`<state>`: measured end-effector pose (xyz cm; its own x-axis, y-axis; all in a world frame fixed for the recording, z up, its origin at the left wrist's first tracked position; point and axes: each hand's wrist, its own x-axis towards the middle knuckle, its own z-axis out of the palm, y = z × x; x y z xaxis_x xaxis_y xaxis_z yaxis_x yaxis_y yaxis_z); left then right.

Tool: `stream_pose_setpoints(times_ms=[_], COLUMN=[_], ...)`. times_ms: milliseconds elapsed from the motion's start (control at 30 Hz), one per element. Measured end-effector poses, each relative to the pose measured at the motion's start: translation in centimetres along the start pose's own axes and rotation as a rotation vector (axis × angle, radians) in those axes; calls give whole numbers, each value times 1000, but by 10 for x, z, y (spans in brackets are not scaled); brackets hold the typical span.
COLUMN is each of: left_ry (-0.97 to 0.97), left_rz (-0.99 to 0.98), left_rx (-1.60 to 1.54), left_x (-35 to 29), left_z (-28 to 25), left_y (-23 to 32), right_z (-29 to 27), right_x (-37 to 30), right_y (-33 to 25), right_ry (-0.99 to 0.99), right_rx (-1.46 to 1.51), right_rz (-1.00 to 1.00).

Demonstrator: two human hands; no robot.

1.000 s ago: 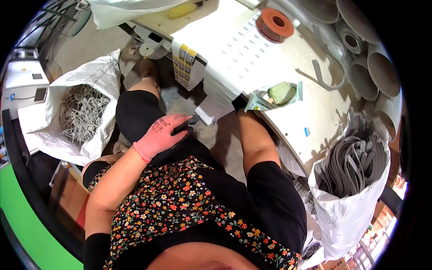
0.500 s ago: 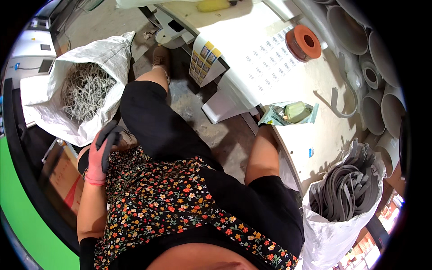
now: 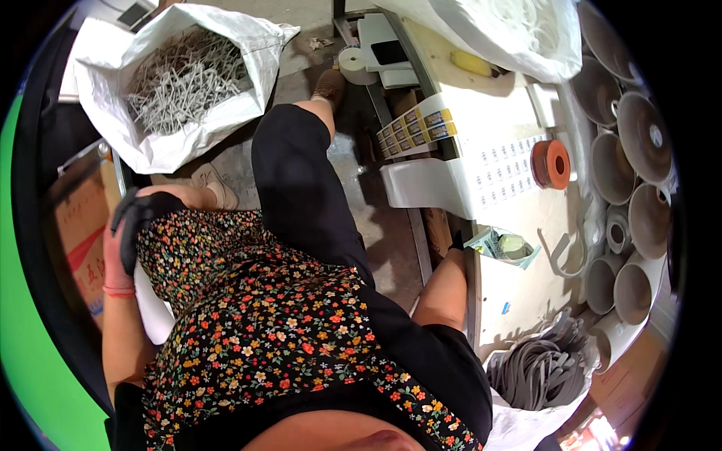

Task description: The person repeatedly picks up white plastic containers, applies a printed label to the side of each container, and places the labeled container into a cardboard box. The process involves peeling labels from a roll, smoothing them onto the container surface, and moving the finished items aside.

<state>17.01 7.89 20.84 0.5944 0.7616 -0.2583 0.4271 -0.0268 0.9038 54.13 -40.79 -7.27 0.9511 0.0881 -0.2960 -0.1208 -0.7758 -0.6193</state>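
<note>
My left hand (image 3: pixel 124 244), in a pink glove with dark grey fingers, rests on my left knee by the floral apron (image 3: pixel 256 301). Its fingers lie over the knee, and nothing shows in it. On the right, my bare right forearm (image 3: pixel 442 293) reaches to the table edge. Only a dark bit shows at its end; the fingers are hidden beside a small green-and-clear packet (image 3: pixel 511 248) on the table, so whether they touch it cannot be told. Ahead on the left, a white woven sack (image 3: pixel 135 150) stands open, full of thin grey hooked or bent pieces (image 3: pixel 184 83).
On the table (image 3: pixel 492 289) lie a label sheet (image 3: pixel 504 177), an orange roll (image 3: pixel 550 164) and a curved grey strip (image 3: pixel 564 255). Grey tubes (image 3: pixel 633 286) are stacked behind. A sack of grey strips (image 3: pixel 541 368) stands at right; another white bag (image 3: pixel 519 52) is at the far end.
The view has shifted, bringing the far white bag into sight. My left hand has moved back from near the sack onto my knee. My right arm stays at the table edge.
</note>
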Motion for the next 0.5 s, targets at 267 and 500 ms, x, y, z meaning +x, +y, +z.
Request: stream_pose_setpoints(times_ms=[267, 500], left_ry=[397, 503], left_rz=[-68, -477], left_rx=[-1, 66], left_x=[-45, -122], left_z=[-134, -104], left_y=[-129, -324], right_z=[18, 7], right_x=[-13, -47], right_y=[-48, -46], right_ry=[-148, -439], right_rx=[-89, -249], right_rz=[-261, -302])
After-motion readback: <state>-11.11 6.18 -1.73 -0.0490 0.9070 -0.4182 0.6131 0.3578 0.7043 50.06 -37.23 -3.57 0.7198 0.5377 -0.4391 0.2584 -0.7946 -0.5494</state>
